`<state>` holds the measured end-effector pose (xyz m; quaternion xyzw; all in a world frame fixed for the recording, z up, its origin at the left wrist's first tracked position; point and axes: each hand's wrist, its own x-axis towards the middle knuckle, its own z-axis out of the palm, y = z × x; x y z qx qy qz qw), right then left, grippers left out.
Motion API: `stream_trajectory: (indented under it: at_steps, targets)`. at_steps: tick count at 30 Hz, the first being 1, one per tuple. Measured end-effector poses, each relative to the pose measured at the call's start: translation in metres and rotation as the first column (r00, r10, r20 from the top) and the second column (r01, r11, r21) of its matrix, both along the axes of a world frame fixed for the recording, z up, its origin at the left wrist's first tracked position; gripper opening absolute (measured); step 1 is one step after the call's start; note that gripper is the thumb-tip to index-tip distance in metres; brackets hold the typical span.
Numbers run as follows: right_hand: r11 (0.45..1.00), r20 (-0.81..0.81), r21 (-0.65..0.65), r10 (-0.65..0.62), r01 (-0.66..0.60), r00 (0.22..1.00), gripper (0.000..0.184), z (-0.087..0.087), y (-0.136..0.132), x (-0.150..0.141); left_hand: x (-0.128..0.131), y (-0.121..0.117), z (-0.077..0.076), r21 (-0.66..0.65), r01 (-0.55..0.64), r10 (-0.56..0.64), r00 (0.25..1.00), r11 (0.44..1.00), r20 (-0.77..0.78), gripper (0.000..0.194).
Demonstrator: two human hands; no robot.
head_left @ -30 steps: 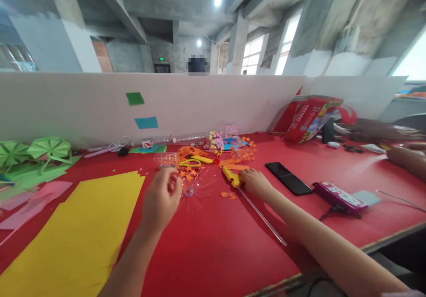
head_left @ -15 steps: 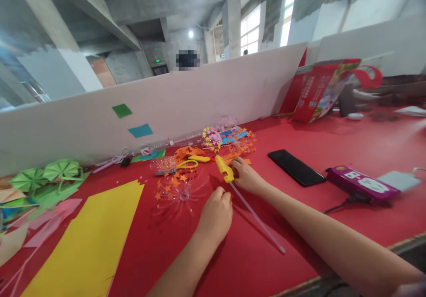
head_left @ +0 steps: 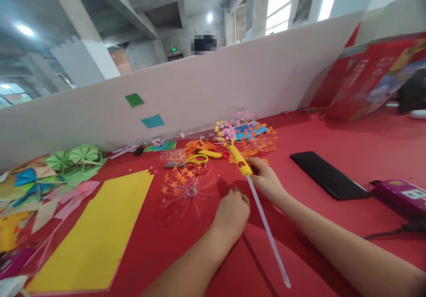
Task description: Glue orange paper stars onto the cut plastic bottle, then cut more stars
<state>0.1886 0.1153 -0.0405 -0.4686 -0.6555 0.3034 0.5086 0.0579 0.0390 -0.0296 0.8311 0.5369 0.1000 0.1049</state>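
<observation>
My right hand (head_left: 266,178) is closed around a yellow glue gun (head_left: 240,160), its nozzle pointing away from me. A long translucent glue stick (head_left: 268,230) sticks out of the gun's back end towards me. My left hand (head_left: 233,215) rests low over the red table, just left of the glue stick. Its fingers are curled together, and whatever they hold, if anything, is hidden. To its left lies a splayed clear plastic piece (head_left: 191,192) with orange paper stars on its strips. Beyond the nozzle are yellow and pink stars (head_left: 226,130).
Yellow paper sheets (head_left: 96,230) lie at the left, near folded green paper pieces (head_left: 84,154). Yellow-handled scissors (head_left: 197,158) lie behind the plastic piece. A black phone (head_left: 328,175) and a purple device (head_left: 401,195) are at the right. A white partition (head_left: 199,88) stands behind the table.
The view has swung to the right at the glue gun, no: everything appears shifted, with the phone and bag further right. Both hands keep their grips, and the glue gun stays in my right hand.
</observation>
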Motion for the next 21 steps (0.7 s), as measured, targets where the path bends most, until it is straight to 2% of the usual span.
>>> stream_trajectory:
  at_steps: [4,6,7,8,10,12,14,15,17,21]
  targets:
    - [0.998,-0.105,-0.047,0.046,-0.052,0.993,0.030,0.006,-0.005,-0.001,-0.004,-0.001,0.001,0.023,-0.026,0.025,0.997,0.999,0.077,0.030]
    - [0.993,-0.143,-0.074,0.075,-0.086,0.987,0.030,0.011,-0.010,-0.002,-0.008,-0.003,0.003,0.014,-0.089,0.083,0.965,0.996,0.250,0.021]
    - [0.991,-0.158,-0.087,0.090,-0.104,0.983,0.029,0.014,-0.013,-0.003,-0.010,-0.004,0.003,-0.033,-0.135,0.137,0.912,0.990,0.386,0.016]
    - [0.987,-0.170,-0.099,0.105,-0.123,0.980,0.027,0.016,-0.016,-0.005,-0.012,-0.006,0.004,-0.121,-0.173,0.211,0.819,0.977,0.533,0.012]
    - [0.981,-0.190,-0.123,0.127,-0.152,0.974,0.023,0.018,-0.023,-0.008,-0.015,-0.009,0.005,-0.344,-0.158,0.374,0.532,0.926,0.760,0.007]
    - [0.974,-0.203,-0.152,0.136,-0.169,0.970,0.023,0.020,-0.030,-0.013,-0.017,-0.013,0.006,-0.492,-0.050,0.488,0.238,0.869,0.840,0.013]
    - [0.964,-0.209,-0.189,0.149,-0.189,0.967,0.025,0.020,-0.036,-0.016,-0.018,-0.018,0.007,-0.526,0.033,0.524,0.045,0.850,0.850,0.021]
    - [0.956,-0.210,-0.209,0.161,-0.206,0.964,0.025,0.020,-0.039,-0.017,-0.018,-0.020,0.008,-0.531,0.058,0.533,-0.020,0.845,0.846,0.023]
    - [0.933,-0.210,-0.256,0.203,-0.254,0.956,0.025,0.021,-0.042,-0.019,-0.018,-0.022,0.009,-0.539,0.084,0.546,-0.103,0.838,0.832,0.024]
    - [0.881,-0.245,-0.324,0.275,-0.346,0.930,0.025,0.026,-0.047,-0.018,-0.017,-0.026,0.013,-0.544,0.075,0.549,-0.161,0.836,0.820,0.023]
